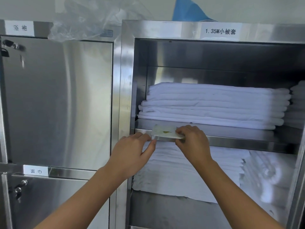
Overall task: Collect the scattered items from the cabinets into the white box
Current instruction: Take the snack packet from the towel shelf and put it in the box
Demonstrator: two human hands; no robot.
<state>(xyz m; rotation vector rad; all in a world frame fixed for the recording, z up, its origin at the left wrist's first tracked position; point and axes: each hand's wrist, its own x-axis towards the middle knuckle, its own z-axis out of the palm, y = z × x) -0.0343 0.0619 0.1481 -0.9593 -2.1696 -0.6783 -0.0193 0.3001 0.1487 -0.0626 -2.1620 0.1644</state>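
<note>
A flat white packet (165, 133) with a yellow-green mark lies at the centre of the frame, on the front lip of the shelf (247, 142) in the open cabinet (127, 80). The left hand (132, 151) pinches the packet's left end between thumb and forefinger. The right hand (192, 142) grips the right end with fingers curled over it. Just behind the packet a stack of folded white linen (211, 104) sits on the shelf, and a second stack (298, 104) shows at the right edge. Below the shelf a lower stack (189, 176) fills the next compartment. A label (220, 31) beginning "1.35M" sits on the steel above the opening. At the left are a closed upper door (57, 100) and a lower door (49, 204), each with a lock near its left edge. Clear plastic (85, 19) drapes over the top centre, with a blue item (189, 10) to its right.
</note>
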